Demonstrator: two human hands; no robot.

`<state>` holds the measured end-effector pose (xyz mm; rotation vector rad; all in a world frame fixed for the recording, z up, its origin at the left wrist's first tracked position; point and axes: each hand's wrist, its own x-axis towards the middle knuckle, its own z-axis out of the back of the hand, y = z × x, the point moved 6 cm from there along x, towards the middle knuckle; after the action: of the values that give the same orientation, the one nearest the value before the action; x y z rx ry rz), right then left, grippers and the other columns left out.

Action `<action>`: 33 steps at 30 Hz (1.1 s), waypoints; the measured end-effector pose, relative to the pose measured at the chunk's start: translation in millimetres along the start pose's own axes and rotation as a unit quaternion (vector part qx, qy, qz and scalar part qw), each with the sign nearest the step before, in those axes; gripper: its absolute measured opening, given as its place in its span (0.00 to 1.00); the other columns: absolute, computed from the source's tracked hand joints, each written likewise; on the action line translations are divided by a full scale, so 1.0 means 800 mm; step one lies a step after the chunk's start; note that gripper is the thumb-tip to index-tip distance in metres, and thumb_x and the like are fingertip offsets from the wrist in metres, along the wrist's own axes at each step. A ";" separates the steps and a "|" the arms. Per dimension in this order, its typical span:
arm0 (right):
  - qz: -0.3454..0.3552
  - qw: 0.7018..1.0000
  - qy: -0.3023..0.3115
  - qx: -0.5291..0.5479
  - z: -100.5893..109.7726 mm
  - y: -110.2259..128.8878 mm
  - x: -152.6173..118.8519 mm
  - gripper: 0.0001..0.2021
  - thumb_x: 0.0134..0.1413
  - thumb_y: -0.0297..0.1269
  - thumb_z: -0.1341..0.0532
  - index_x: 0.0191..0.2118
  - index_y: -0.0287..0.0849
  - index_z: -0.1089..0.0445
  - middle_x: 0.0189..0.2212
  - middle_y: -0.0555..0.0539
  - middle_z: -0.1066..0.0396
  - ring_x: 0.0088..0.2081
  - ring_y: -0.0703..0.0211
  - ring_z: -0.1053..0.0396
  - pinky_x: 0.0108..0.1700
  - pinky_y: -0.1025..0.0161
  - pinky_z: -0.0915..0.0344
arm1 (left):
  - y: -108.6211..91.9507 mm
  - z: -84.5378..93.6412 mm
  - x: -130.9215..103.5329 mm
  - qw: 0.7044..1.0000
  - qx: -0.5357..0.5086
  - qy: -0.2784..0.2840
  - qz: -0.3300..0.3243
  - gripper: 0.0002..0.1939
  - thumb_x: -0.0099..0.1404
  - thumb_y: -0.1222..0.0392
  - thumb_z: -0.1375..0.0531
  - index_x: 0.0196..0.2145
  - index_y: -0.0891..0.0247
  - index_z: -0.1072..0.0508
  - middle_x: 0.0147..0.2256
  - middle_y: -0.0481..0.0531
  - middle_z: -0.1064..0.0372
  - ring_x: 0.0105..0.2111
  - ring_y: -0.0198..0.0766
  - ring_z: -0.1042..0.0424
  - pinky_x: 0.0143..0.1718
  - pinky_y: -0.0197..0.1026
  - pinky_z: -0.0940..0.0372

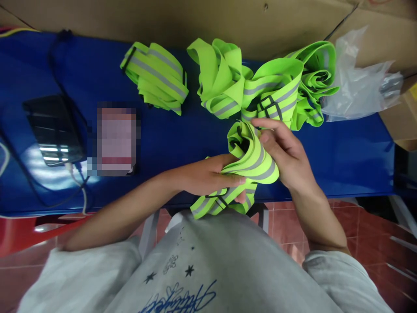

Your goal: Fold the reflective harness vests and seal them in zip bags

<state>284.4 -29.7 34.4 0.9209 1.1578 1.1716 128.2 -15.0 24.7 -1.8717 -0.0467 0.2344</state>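
Note:
A bunched neon-green reflective strap [260, 163] with grey stripes is folded in layers between my hands, just over the table's front edge. My left hand [211, 176] wraps round its left side, thumb lying across the front. Against the upper right edge of the folds press the thumb and fingers of my right hand [283, 150]. Below my left hand hangs a loose end with a black buckle [220, 198]. Beyond my hands lie more green straps: a neatly folded bundle [159, 78], a loose heap [224, 78] and a tangled pile with a black buckle [272, 106].
On the blue table [182, 134] at the left are a black power bank or phone [54, 130] with cables and a pixelated item [116, 139]. Clear plastic bags [355, 82] lie at the right, near a cardboard box [404, 117]. Brown cardboard [163, 19] stands along the back.

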 end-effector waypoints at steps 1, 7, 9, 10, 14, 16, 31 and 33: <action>0.017 0.999 0.014 -0.027 0.003 0.007 -0.001 0.20 0.72 0.54 0.43 0.60 0.53 0.26 0.53 0.50 0.22 0.54 0.53 0.24 0.58 0.54 0.26 | 0.002 -0.002 -0.001 1.000 0.006 0.017 0.012 0.19 0.77 0.52 0.44 0.35 0.67 0.21 0.37 0.57 0.20 0.39 0.41 0.22 0.47 0.40 0.29; 0.151 0.950 0.208 -0.177 -0.012 0.037 -0.011 0.38 0.53 0.64 0.30 0.62 0.45 0.28 0.64 0.41 0.30 0.65 0.42 0.32 0.66 0.50 0.32 | 0.003 -0.004 -0.004 0.998 0.017 0.043 0.043 0.18 0.77 0.56 0.45 0.36 0.66 0.20 0.38 0.56 0.18 0.40 0.40 0.20 0.47 0.38 0.28; 0.125 0.962 0.158 -0.182 -0.012 0.030 -0.007 0.26 0.55 0.57 0.28 0.53 0.44 0.23 0.51 0.44 0.23 0.51 0.49 0.24 0.52 0.56 0.26 | 0.000 -0.004 -0.002 0.999 -0.001 0.030 0.040 0.18 0.77 0.55 0.45 0.38 0.67 0.20 0.39 0.57 0.18 0.40 0.40 0.19 0.47 0.39 0.27; 0.106 0.971 0.133 -0.166 -0.012 0.026 -0.005 0.20 0.58 0.54 0.29 0.48 0.44 0.22 0.44 0.46 0.21 0.43 0.54 0.23 0.44 0.59 0.26 | 0.001 -0.005 0.000 0.999 -0.015 0.025 0.045 0.18 0.77 0.54 0.44 0.39 0.67 0.20 0.41 0.58 0.18 0.42 0.41 0.19 0.47 0.39 0.27; 0.073 0.990 0.057 -0.103 -0.010 0.020 -0.006 0.15 0.60 0.51 0.30 0.39 0.43 0.22 0.31 0.50 0.25 0.32 0.61 0.29 0.33 0.64 0.34 | 0.014 -0.015 0.003 0.990 -0.128 0.009 0.065 0.16 0.75 0.52 0.40 0.44 0.68 0.19 0.46 0.61 0.18 0.47 0.45 0.18 0.53 0.45 0.26; 0.057 0.995 0.035 -0.072 -0.005 0.023 -0.007 0.14 0.59 0.50 0.29 0.37 0.44 0.22 0.28 0.51 0.26 0.30 0.62 0.29 0.31 0.64 0.34 | 0.025 -0.023 0.003 0.978 -0.196 0.009 0.076 0.14 0.72 0.54 0.36 0.48 0.66 0.20 0.49 0.62 0.18 0.50 0.47 0.18 0.56 0.48 0.26; -0.259 0.882 0.321 0.227 -0.039 -0.044 0.006 0.30 0.55 0.58 0.29 0.54 0.39 0.23 0.39 0.41 0.18 0.36 0.53 0.19 0.34 0.62 0.22 | 0.009 -0.018 -0.007 0.999 0.045 -0.004 -0.011 0.16 0.77 0.52 0.43 0.45 0.67 0.21 0.46 0.61 0.19 0.46 0.42 0.20 0.50 0.40 0.27; -0.196 0.917 0.298 0.179 -0.038 -0.043 0.012 0.33 0.56 0.56 0.29 0.63 0.44 0.30 0.47 0.43 0.20 0.41 0.56 0.21 0.39 0.62 0.22 | 0.005 -0.018 -0.007 0.997 0.068 0.024 -0.026 0.16 0.77 0.54 0.45 0.47 0.67 0.21 0.48 0.62 0.20 0.48 0.43 0.21 0.52 0.41 0.28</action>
<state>261.5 -27.7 -6.4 0.5525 2.0019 0.9395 124.8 -31.0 25.9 -1.7369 -0.0464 0.1528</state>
